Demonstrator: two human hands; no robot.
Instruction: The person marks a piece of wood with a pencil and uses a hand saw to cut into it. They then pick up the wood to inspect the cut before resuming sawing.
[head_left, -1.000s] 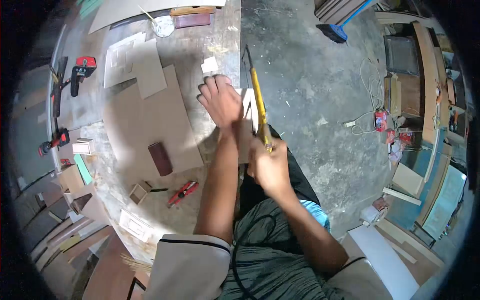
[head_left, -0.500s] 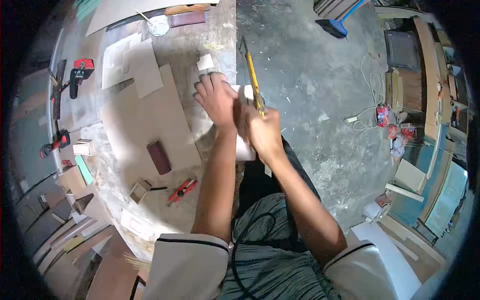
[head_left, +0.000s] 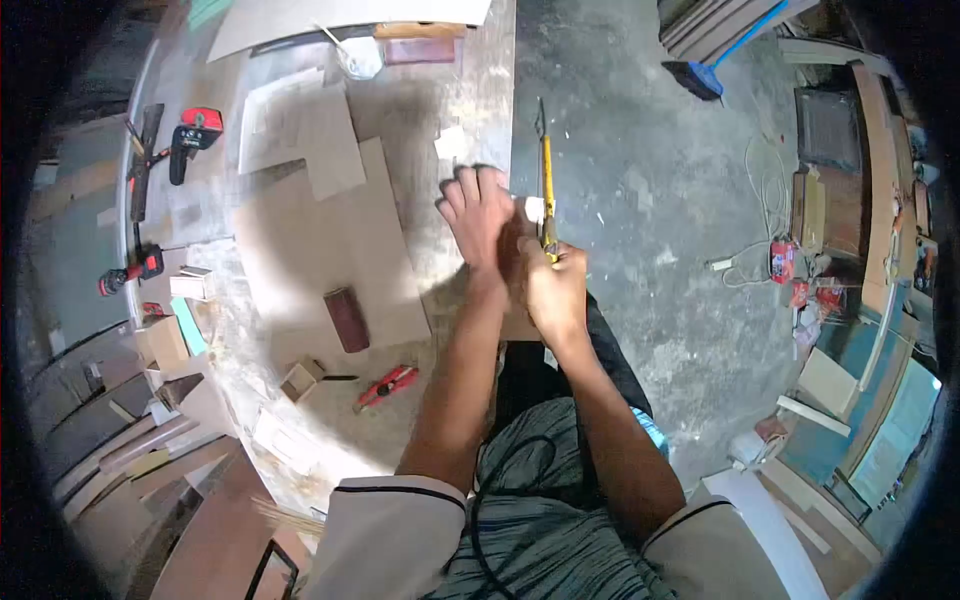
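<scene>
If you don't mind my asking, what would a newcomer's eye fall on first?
Probably the yellow tool in the right hand, just right of centre, with the left hand near it. Next, perhaps, the blue-handled broom at upper right and the maroon block on the brown sheet, left of centre.

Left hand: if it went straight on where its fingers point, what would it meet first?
The left hand would probably meet the small pale square piece, though depth is hard to judge.

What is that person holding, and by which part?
The right hand holds the yellow-framed hacksaw by its near end. The left hand lies palm-down; whether it grips anything can't be told.
</scene>
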